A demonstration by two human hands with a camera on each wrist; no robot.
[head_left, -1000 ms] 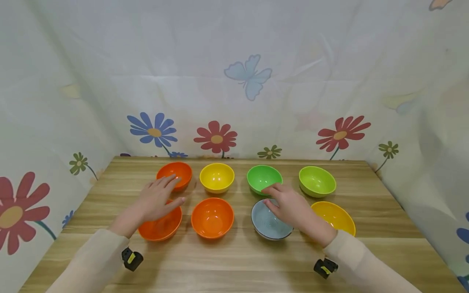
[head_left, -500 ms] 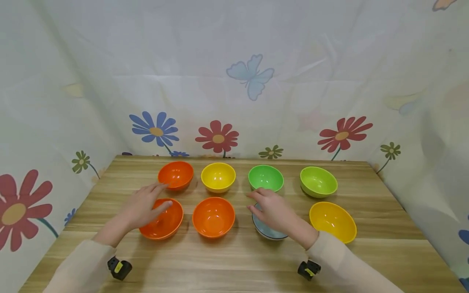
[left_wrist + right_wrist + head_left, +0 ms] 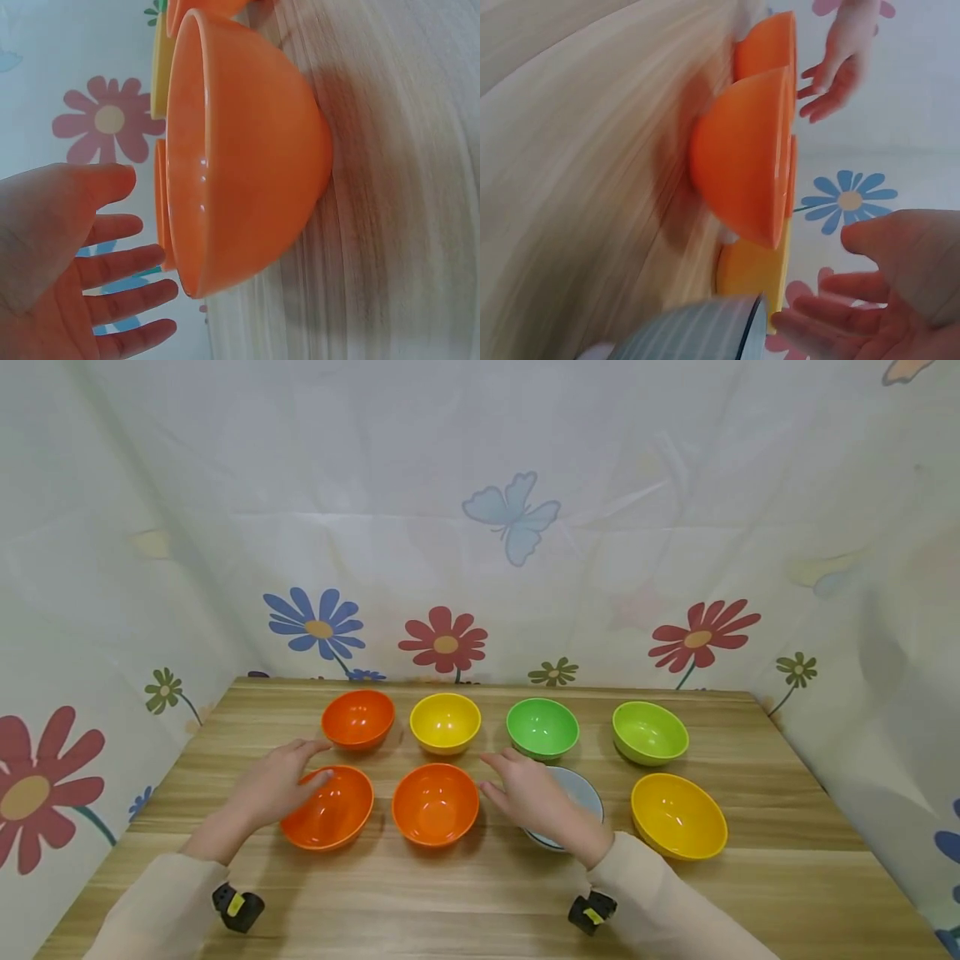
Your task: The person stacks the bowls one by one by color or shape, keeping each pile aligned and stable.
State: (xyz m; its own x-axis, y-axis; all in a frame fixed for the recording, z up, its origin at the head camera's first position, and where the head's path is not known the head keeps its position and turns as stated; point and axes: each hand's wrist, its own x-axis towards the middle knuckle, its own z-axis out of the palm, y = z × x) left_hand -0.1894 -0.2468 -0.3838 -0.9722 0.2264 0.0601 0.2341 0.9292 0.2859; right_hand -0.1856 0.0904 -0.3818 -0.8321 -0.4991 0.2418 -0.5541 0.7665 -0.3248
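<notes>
My left hand (image 3: 273, 785) hovers over the left rim of the front-left orange bowl (image 3: 333, 814), fingers spread and holding nothing. In the left wrist view that orange bowl (image 3: 255, 150) stands upright beside the fingers. My right hand (image 3: 528, 793) is above the left side of the grey-blue bowl (image 3: 581, 789), its relaxed fingers pointing toward the middle orange bowl (image 3: 435, 806). The hand covers part of the grey-blue bowl. From the right wrist, the grey-blue bowl's striped outside (image 3: 697, 330) shows below the fingers, with the middle orange bowl (image 3: 739, 154) farther off.
Along the back stand an orange-red bowl (image 3: 358, 720), a yellow bowl (image 3: 445, 724), a green bowl (image 3: 542, 728) and a lime bowl (image 3: 649, 732). A deeper yellow bowl (image 3: 678, 817) sits front right. The wooden table (image 3: 420, 902) meets a flowered curtain (image 3: 390, 552) behind.
My right hand has moved left from above the grey-blue bowl toward the middle orange bowl. The left hand has drawn back slightly to the left. The bowls stay in place.
</notes>
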